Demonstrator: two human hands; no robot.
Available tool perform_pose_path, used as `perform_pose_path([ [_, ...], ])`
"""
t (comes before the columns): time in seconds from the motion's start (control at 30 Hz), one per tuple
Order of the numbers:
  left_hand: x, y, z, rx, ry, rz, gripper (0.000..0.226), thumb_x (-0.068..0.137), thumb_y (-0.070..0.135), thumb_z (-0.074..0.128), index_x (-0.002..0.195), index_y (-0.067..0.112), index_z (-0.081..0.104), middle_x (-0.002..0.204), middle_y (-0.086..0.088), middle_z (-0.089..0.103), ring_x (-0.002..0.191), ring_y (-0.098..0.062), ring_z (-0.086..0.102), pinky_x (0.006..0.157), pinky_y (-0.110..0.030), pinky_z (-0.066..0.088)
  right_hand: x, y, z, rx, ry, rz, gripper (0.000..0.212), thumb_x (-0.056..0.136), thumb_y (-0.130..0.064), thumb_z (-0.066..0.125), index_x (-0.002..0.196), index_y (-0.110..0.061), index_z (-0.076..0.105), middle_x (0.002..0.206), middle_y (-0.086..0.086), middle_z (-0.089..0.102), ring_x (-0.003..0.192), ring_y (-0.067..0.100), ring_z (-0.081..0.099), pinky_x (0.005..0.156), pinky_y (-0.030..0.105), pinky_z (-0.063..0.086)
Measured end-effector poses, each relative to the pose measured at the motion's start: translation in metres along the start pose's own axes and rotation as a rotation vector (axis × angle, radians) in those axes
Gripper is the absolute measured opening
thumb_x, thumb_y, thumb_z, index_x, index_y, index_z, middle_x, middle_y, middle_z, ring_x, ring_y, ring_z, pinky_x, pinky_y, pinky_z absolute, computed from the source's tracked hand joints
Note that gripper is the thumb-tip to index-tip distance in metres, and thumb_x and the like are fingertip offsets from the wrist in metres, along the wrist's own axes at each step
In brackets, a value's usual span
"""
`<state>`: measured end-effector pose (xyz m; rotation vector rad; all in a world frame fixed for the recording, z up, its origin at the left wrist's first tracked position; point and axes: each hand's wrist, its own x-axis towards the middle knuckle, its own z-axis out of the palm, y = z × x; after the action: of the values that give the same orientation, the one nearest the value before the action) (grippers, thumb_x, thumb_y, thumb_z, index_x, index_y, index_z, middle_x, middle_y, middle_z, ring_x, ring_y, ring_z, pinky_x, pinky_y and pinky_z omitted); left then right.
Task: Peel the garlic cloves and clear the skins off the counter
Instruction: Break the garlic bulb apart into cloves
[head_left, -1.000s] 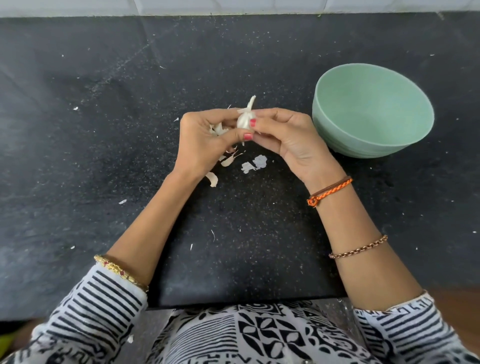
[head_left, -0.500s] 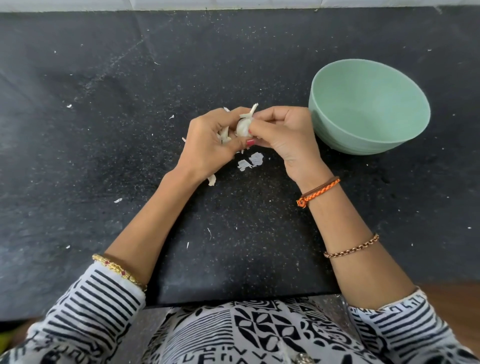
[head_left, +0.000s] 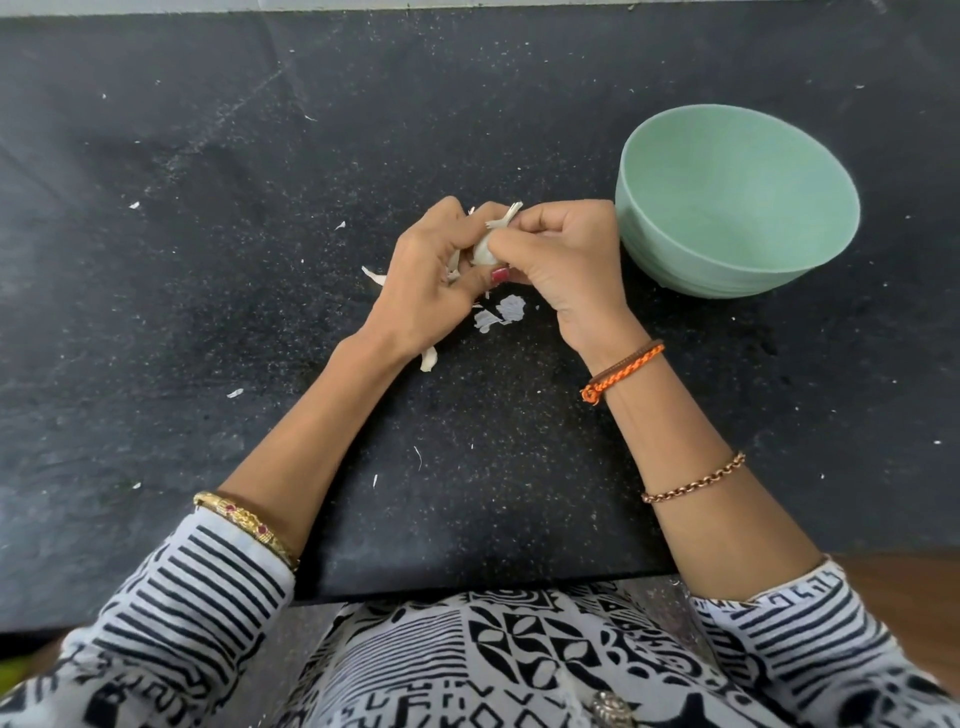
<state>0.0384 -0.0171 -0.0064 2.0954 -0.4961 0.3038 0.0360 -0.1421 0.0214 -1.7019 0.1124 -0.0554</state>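
A white garlic clove (head_left: 483, 252) with a papery tip is held between both hands above the black counter (head_left: 208, 260). My left hand (head_left: 426, 291) grips it from the left and my right hand (head_left: 561, 260) pinches it from the right; most of the clove is hidden by the fingers. Loose skins lie below the hands: two pale flakes (head_left: 501, 313), a curled piece (head_left: 428, 359) by my left wrist and another (head_left: 374, 275) left of my left hand.
A pale green bowl (head_left: 737, 202) stands on the counter just right of my right hand; nothing shows inside it. Small skin flecks (head_left: 235, 393) are scattered over the counter. The counter's front edge runs near my body.
Both hands have closed more tightly round the clove, hiding more of it. The view has shifted slightly, so hands and bowl sit a little lower in frame than before.
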Motion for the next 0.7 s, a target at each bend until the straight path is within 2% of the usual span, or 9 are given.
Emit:
perform_pose_path([
  [0.13,-0.001,0.003,0.002,-0.031,0.038,-0.007,0.037,0.08,0.014,0.063,0.117,0.018,0.062,0.074,0.012,0.032,0.071,0.003,0.037,0.07,-0.014,0.033,-0.001,-0.001,-0.001,0.025,-0.016,0.004,0.003,0.059,-0.002,0.066,0.059,-0.003,0.069,0.068,0.025,0.067,0.074,0.04,0.067,0.065,0.052,0.057],
  [0.23,-0.001,0.004,0.0,-0.12,0.084,-0.027,0.039,0.08,0.014,0.063,0.118,0.021,0.055,0.073,0.012,0.036,0.071,0.005,0.04,0.071,-0.011,0.034,0.0,-0.005,-0.006,0.164,-0.083,0.061,0.01,0.07,0.011,0.066,0.071,0.002,0.069,0.072,0.014,0.068,0.068,0.013,0.068,0.064,0.028,0.058],
  [0.27,0.0,0.004,-0.002,-0.145,0.101,-0.034,0.039,0.081,0.015,0.064,0.118,0.02,0.055,0.073,0.012,0.038,0.072,0.005,0.041,0.072,-0.011,0.035,0.001,-0.006,-0.008,0.215,-0.119,0.091,0.011,0.073,0.011,0.066,0.077,0.002,0.069,0.075,0.011,0.068,0.07,0.01,0.066,0.067,0.024,0.057],
  [0.4,0.0,0.002,-0.007,-0.19,0.136,-0.07,0.037,0.08,0.017,0.066,0.116,0.021,0.057,0.074,0.011,0.05,0.072,0.001,0.046,0.074,-0.015,0.039,0.002,-0.007,-0.013,0.306,-0.217,0.167,0.013,0.079,0.005,0.065,0.089,-0.002,0.068,0.083,0.006,0.07,0.084,0.012,0.066,0.079,0.023,0.055],
  [0.5,0.0,0.002,-0.009,-0.176,0.102,-0.058,0.031,0.079,0.025,0.067,0.109,0.024,0.061,0.084,-0.004,0.063,0.072,-0.003,0.048,0.072,-0.02,0.041,0.003,-0.005,-0.013,0.268,-0.219,0.162,0.014,0.08,0.005,0.065,0.093,-0.001,0.067,0.087,0.008,0.07,0.085,0.012,0.066,0.078,0.022,0.055],
  [0.57,0.0,0.001,-0.01,-0.129,0.073,-0.034,0.031,0.078,0.029,0.065,0.108,0.025,0.063,0.085,-0.013,0.065,0.07,-0.004,0.047,0.071,-0.025,0.042,0.002,-0.005,-0.012,0.231,-0.206,0.151,0.014,0.08,0.006,0.064,0.092,0.0,0.068,0.087,0.009,0.07,0.085,0.013,0.066,0.077,0.023,0.056],
  [0.63,0.0,0.0,-0.011,-0.1,0.033,-0.016,0.031,0.079,0.027,0.064,0.11,0.026,0.063,0.081,-0.009,0.062,0.07,-0.006,0.046,0.071,-0.027,0.042,0.003,-0.005,-0.013,0.192,-0.194,0.13,0.013,0.079,0.007,0.064,0.089,0.001,0.07,0.085,0.009,0.07,0.082,0.012,0.067,0.073,0.023,0.056],
  [0.7,0.001,-0.001,-0.011,-0.05,-0.018,0.008,0.034,0.08,0.027,0.061,0.114,0.031,0.059,0.079,0.004,0.056,0.073,-0.003,0.045,0.073,-0.022,0.041,0.002,-0.005,-0.013,0.154,-0.181,0.098,0.015,0.079,0.009,0.062,0.089,0.003,0.07,0.081,0.01,0.07,0.075,0.009,0.067,0.068,0.022,0.056],
])
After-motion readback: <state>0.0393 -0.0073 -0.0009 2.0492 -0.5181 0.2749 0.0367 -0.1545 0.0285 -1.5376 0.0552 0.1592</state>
